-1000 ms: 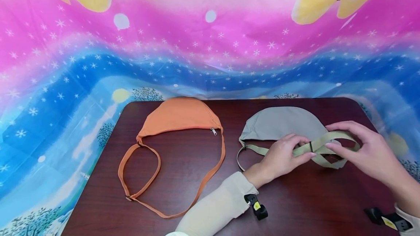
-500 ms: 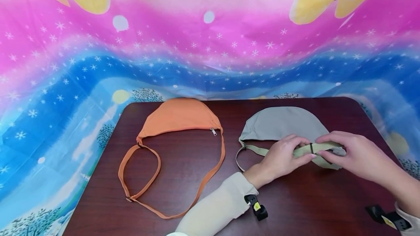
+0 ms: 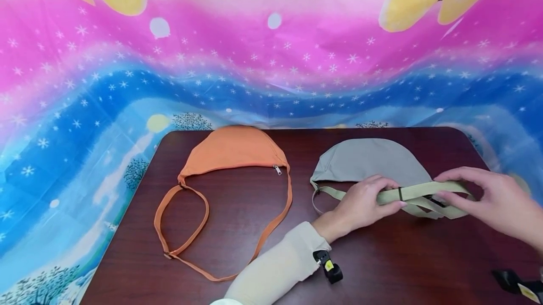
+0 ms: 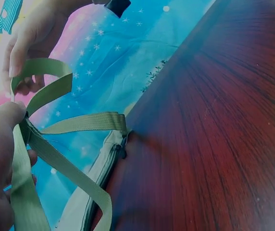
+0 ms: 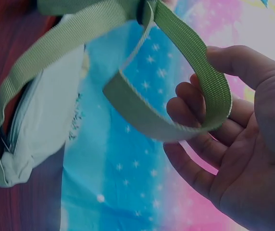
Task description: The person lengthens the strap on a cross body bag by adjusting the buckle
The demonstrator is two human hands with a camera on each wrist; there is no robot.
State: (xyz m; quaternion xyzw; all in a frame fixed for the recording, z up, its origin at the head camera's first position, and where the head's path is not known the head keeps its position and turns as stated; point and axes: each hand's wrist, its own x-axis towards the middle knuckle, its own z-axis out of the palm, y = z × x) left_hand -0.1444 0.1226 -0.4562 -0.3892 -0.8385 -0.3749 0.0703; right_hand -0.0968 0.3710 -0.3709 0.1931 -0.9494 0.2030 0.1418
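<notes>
The grey bag (image 3: 369, 159) lies at the far right of the table (image 3: 382, 267). The left hand (image 3: 362, 201) pinches its green strap (image 3: 417, 190) beside the black slider (image 3: 400, 193) — thumb and fingers clamped on it — while the right hand (image 3: 498, 199) grips the looped end. The orange bag (image 3: 235, 152) lies left. The left wristband (image 3: 335, 274) bears a yellow label (image 3: 329, 266), any print too small to read.

Site type: a screened tabletop station; whether in a home or a studio cannot be determined. A printed cloth (image 3: 246, 71) encloses the far, left and right sides of a wood-grain table (image 3: 373, 267), concealing the room beyond.
</notes>
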